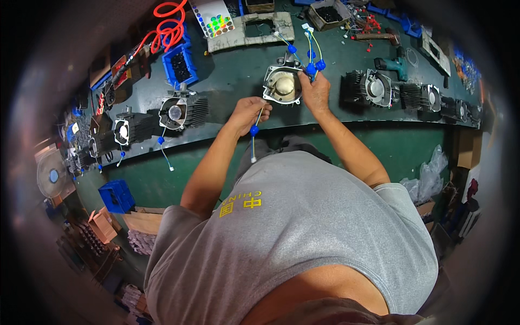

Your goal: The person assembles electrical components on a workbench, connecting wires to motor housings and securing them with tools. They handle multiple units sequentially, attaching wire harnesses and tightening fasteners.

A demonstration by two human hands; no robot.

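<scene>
In front of me on the bench lies a round cast-metal motor housing (284, 86), its open face up. My left hand (250, 115) is closed at its lower left corner, pinching a thin wire lead (254, 130) with a blue bead and white plug that hangs past the bench edge. Along the housing's right rim, my right hand (315, 92) is closed with its thumb against the metal. Several similar wire leads (310, 68) with blue beads reach up beyond its fingertips; whether those fingers grip them too is hidden.
More finned housings stand left (176, 112) and right (376, 89) along the green bench (233, 70). A blue parts bin (180, 64), a coiled red hose (168, 24), a teal power drill (394, 66), a hammer (382, 37) and a foam-like tray (252, 31) sit farther back.
</scene>
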